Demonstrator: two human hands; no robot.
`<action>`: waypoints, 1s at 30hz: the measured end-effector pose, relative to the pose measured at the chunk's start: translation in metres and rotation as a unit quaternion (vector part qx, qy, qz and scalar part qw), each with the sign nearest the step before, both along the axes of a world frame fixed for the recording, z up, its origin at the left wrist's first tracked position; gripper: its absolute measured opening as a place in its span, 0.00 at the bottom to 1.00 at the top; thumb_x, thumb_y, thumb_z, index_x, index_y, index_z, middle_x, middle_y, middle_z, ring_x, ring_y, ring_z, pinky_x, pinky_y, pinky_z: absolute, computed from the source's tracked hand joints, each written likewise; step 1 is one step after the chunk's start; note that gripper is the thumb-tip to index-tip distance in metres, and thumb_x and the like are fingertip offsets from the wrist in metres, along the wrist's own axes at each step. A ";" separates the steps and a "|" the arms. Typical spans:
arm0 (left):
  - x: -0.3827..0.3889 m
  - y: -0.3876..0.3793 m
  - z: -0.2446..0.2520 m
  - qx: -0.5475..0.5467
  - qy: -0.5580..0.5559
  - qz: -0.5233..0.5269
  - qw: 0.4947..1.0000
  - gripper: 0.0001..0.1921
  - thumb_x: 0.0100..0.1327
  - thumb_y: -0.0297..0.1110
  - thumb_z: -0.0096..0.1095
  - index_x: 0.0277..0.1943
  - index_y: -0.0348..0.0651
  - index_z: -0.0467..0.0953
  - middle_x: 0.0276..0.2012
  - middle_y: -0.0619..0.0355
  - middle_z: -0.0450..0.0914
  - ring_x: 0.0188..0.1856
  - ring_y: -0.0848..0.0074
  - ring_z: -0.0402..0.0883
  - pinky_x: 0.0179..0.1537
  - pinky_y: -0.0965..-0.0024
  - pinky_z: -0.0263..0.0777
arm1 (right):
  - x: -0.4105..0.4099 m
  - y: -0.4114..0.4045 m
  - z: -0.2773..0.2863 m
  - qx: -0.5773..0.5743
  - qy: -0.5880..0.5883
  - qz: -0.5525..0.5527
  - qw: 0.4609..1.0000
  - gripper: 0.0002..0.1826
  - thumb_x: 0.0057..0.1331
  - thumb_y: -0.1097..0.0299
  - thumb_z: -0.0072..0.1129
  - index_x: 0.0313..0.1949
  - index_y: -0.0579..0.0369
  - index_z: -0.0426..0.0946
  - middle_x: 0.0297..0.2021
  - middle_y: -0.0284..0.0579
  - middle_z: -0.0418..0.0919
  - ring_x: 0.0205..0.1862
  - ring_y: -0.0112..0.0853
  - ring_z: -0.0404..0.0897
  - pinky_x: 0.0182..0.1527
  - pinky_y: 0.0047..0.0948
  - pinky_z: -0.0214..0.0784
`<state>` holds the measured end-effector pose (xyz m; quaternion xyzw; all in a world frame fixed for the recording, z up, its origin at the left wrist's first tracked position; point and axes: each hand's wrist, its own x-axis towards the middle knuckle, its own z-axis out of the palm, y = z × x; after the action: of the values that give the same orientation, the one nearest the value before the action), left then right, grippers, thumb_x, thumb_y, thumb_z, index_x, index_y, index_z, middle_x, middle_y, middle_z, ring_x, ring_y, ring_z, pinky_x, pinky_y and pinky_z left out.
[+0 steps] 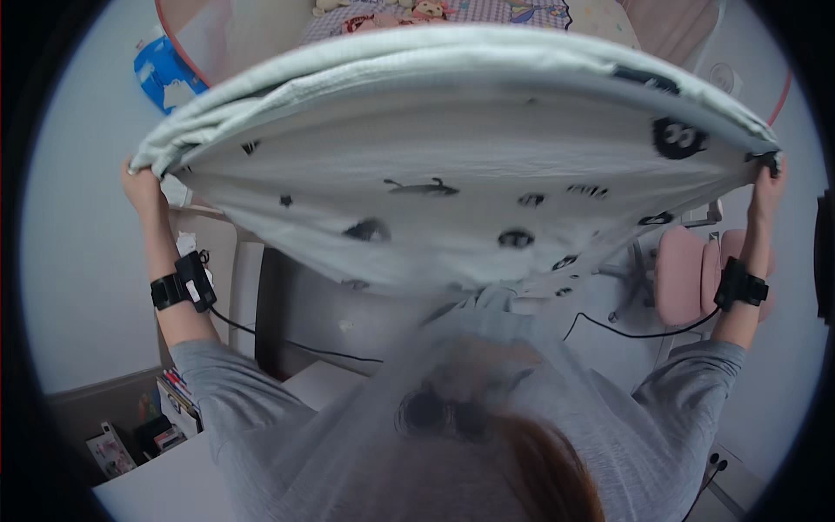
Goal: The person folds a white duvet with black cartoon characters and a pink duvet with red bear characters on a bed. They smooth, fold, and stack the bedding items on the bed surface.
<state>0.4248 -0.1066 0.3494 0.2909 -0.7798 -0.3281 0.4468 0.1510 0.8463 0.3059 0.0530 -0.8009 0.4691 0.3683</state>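
A large white cloth (450, 156) with black cartoon prints is stretched wide and raised in front of me, its upper edge bunched in folds. My left hand (142, 181) grips its left corner, and my right hand (770, 176) grips the right corner. Both arms are spread far apart. The middle of the cloth sags toward my chest, and its lower part is blurred. A black device is strapped to each forearm, with a cable running from it. What lies directly behind the cloth is hidden.
Beyond the cloth is a bed with a purple checked cover (483, 14) and plush toys. A pink chair (682, 274) stands at the right. At the left are a blue object (156, 75), a beige cabinet and, lower down, a white desktop (169, 479) with books.
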 end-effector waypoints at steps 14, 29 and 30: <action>-0.033 0.020 -0.060 0.094 -0.076 -0.112 0.986 0.11 0.60 0.24 0.50 0.46 0.35 0.71 0.37 0.56 0.77 0.39 0.77 0.74 0.44 0.73 0.68 | 0.093 0.031 -0.014 0.032 -0.162 -0.090 0.982 0.25 0.68 0.73 0.45 0.64 0.60 0.58 0.55 0.43 0.70 0.55 0.30 0.69 0.59 0.26 0.57; 0.004 0.006 -0.012 0.238 -0.034 -0.172 0.955 0.16 0.67 0.33 0.49 0.55 0.38 0.70 0.44 0.56 0.75 0.46 0.76 0.75 0.47 0.75 0.69 | 0.191 0.007 0.073 -0.031 -0.031 -0.060 0.997 0.32 0.66 0.69 0.53 0.67 0.58 0.52 0.59 0.51 0.66 0.58 0.36 0.70 0.60 0.34 0.63; -0.016 0.004 -0.012 0.217 -0.030 -0.190 0.957 0.17 0.67 0.33 0.48 0.56 0.38 0.70 0.44 0.57 0.75 0.46 0.76 0.75 0.48 0.74 0.69 | 0.164 0.003 0.080 -0.022 -0.034 -0.035 0.999 0.30 0.66 0.71 0.51 0.66 0.59 0.55 0.59 0.49 0.67 0.58 0.35 0.70 0.60 0.33 0.62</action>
<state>0.4086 -0.1031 0.3377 0.2373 -0.7435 -0.5594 0.2792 0.3151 0.8493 0.3858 0.0012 -0.8036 0.4752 0.3583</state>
